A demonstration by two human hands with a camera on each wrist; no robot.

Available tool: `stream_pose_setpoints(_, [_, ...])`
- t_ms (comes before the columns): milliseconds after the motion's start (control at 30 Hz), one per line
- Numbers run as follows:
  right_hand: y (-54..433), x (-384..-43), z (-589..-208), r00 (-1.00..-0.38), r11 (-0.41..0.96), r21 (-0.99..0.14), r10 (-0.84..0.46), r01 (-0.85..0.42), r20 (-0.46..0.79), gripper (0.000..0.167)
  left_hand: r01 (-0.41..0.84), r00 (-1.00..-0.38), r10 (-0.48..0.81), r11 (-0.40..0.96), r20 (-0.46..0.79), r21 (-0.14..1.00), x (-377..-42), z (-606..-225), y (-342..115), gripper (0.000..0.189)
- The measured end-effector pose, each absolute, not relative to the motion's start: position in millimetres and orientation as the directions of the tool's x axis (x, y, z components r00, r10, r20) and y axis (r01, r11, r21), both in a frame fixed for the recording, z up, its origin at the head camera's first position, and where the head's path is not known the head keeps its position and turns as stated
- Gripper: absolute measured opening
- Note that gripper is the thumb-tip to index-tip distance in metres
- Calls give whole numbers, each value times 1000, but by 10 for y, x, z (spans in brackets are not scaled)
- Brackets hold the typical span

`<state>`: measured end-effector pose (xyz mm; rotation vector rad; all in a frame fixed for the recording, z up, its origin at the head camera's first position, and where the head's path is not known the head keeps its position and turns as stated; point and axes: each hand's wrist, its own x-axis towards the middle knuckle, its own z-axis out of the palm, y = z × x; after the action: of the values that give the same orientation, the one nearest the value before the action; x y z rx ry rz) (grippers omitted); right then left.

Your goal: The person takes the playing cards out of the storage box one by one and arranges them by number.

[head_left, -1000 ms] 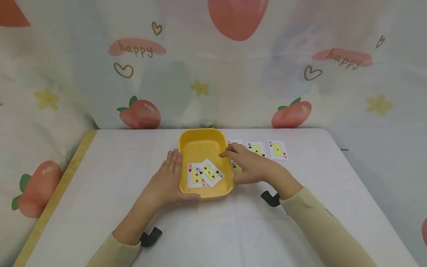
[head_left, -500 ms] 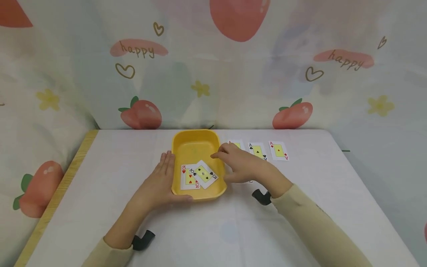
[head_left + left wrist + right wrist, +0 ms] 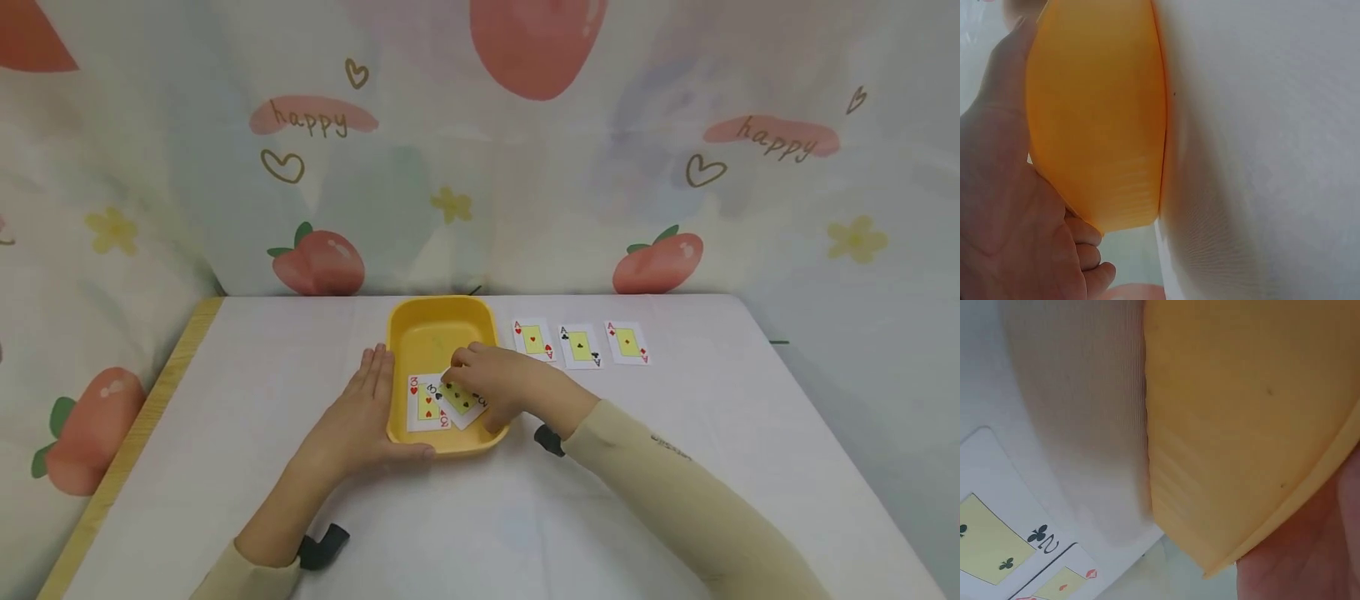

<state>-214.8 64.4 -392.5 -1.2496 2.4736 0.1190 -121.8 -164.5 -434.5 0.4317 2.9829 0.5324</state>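
A yellow plastic tray (image 3: 416, 335) stands upright on the table. My left hand (image 3: 356, 417) holds its near left corner, fingers along the left wall and thumb along the near end; the left wrist view shows the same hand beside the tray wall. Inside lie a three of hearts (image 3: 422, 412) and, overlapping it, a three of spades (image 3: 459, 402). My right hand (image 3: 498, 379) reaches over the right rim, bent fingers at the three of spades and thumb low by its right side. Whether it pinches the card I cannot tell.
Right of the tray lie an ace of hearts (image 3: 532, 340), an ace of clubs (image 3: 580, 346) and an ace of diamonds (image 3: 627, 342) in a row. The right wrist view shows a two of clubs (image 3: 994, 531), hidden in the head view. A patterned cloth wall (image 3: 525, 200) rises behind.
The tray has shifted slightly left with both hands. Then my right hand moved from the right rim inward over the three of spades, uncovering the ace of hearts.
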Motion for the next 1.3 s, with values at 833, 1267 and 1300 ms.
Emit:
stream_pose_setpoints(833, [422, -2229, -4047, -560, 585, 60, -735, -809, -383, 74, 261, -957, 289, 895, -26, 361, -1212, -4349, -1622, 145])
stream_pose_setpoints(1267, [486, -2212, -3974, -551, 594, -20, -757, -804, -351, 84, 261, -956, 292, 894, -31, 365, -1208, -4343, -1624, 145])
stream_pose_setpoints(1300, [504, -2206, -3950, -550, 596, -41, -764, -802, -337, 84, 261, -956, 292, 894, -32, 365, -1206, -4346, -1627, 145])
